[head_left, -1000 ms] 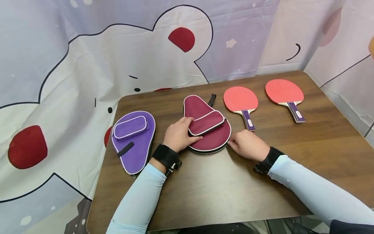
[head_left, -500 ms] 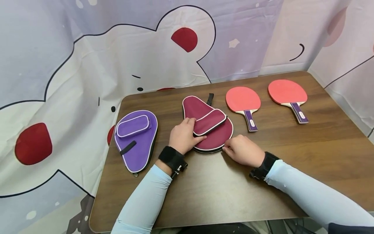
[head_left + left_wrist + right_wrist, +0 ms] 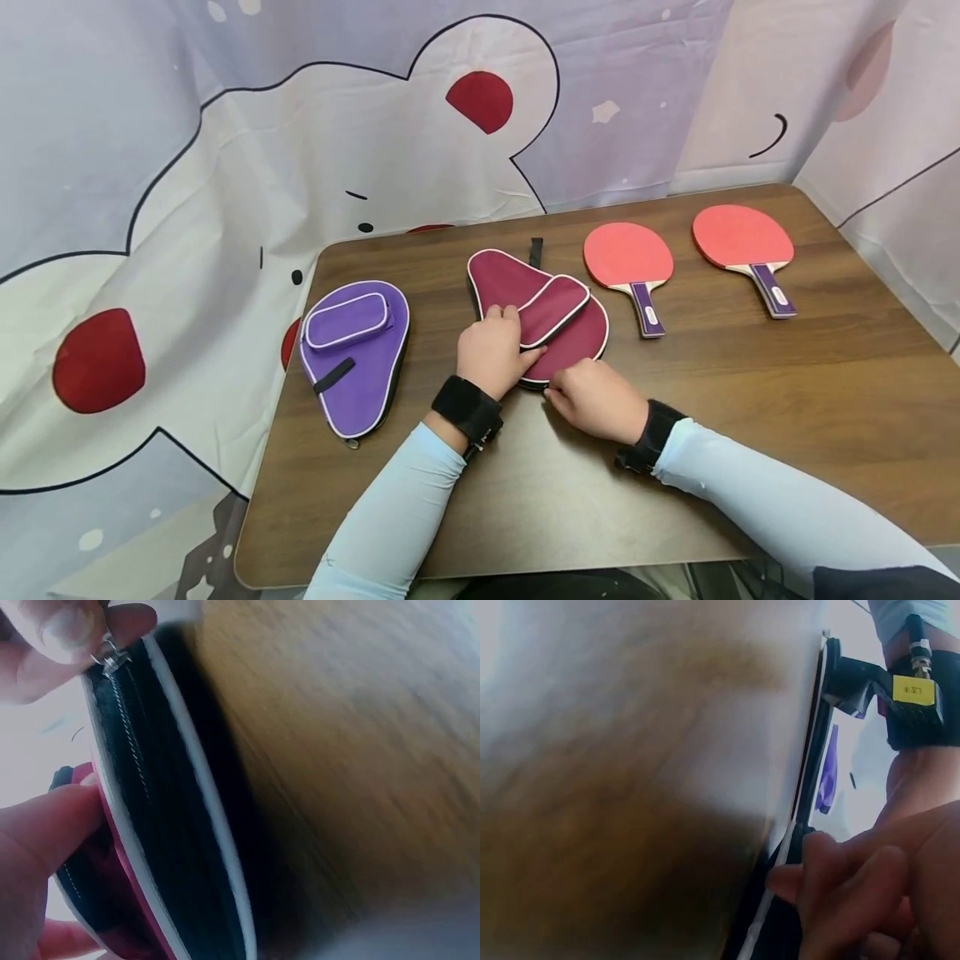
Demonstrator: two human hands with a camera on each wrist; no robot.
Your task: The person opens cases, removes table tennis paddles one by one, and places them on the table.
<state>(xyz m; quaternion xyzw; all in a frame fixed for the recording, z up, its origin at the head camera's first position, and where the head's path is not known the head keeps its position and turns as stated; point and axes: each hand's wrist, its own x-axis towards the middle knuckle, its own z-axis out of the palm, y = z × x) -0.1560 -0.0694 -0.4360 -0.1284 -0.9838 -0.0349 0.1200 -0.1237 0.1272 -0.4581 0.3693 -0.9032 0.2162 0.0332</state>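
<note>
A maroon table tennis bat case [image 3: 504,277] with white piping and a front pocket lies on the table. My left hand [image 3: 492,354] grips its left side, thumb over the face beside the pocket. At the case's near edge my right hand [image 3: 598,400] pinches the metal zipper pull [image 3: 112,660], which shows between thumb and finger in the left wrist view. Black zipper tape [image 3: 161,780] runs along the case's side below the pull. In the right wrist view, bent right-hand fingers [image 3: 821,877] lie against the piped edge.
A purple bat case [image 3: 352,367] lies to the left on the wooden table [image 3: 750,467]. Two red bats with purple handles, the nearer bat [image 3: 628,254] and the farther bat [image 3: 742,235], lie at the back right. A patterned cloth [image 3: 247,167] hangs behind.
My right hand has slid left along the near edge of the maroon case with the zipper pull. The case has turned slightly, and my left hand has shifted a little right with it.
</note>
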